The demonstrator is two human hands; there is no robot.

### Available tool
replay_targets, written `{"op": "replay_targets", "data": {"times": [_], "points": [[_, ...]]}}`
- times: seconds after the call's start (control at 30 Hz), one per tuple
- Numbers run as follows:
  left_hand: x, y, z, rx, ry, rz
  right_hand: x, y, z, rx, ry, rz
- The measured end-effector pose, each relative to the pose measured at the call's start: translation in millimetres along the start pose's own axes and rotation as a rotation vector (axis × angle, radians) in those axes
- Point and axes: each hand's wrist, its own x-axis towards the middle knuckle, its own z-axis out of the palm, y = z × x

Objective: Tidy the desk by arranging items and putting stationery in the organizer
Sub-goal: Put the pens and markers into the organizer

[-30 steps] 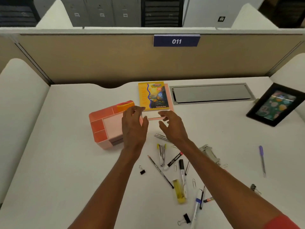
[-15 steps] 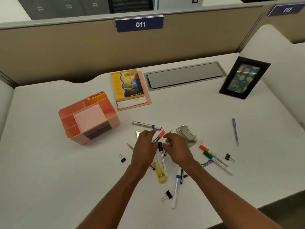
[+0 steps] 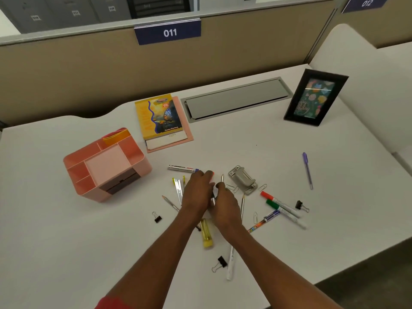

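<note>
Both grips close over the pen pile mid-counter: left hand curls on a red-capped marker, right hand pinches what looks like a thin pen. Best to gather several, tips aligned, then carry them to the pink organizer at left. Head view only; fingers cover the contact, pens underneath unclear.

On the surface lay three binder clips, one pink organizer, one picture frame, one purple pen, one stapler, and two hands.
</note>
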Motion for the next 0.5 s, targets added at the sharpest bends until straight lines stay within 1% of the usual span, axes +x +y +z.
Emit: {"op": "replay_targets", "data": {"times": [0.07, 0.1, 0.2, 0.3, 0.37, 0.5], "points": [[5.0, 4.6, -4.3, -0.039, -0.029, -0.07, -0.8, 0.9, -6.5, 0.053, 0.021, 0.024], [6.5, 6.0, -5.8, -0.048, -0.018, -0.085, -1.5, 2.4, -10.2, 0.061, 0.024, 0.03], [9.5, 7.2, -5.4, -0.062, -0.029, -0.099, -2.9, 9.0, -19.5, 0.073, 0.005, 0.042], [8.6, 5.3, -6.2, -0.159, -0.014, -0.129, 0.0, 13.1, -25.2, 0.138, 0.005, 0.062], [5.3, 4.7, -12.9, -0.254, 0.02, -0.147, 1.9, 9.8, -29.8, 0.215, 0.014, 0.062], [-8.4, -0.2, -41.1, -0.403, 0.136, -0.128, 0.8, -8.0, -40.8, 0.373, 0.044, -0.038]]}}
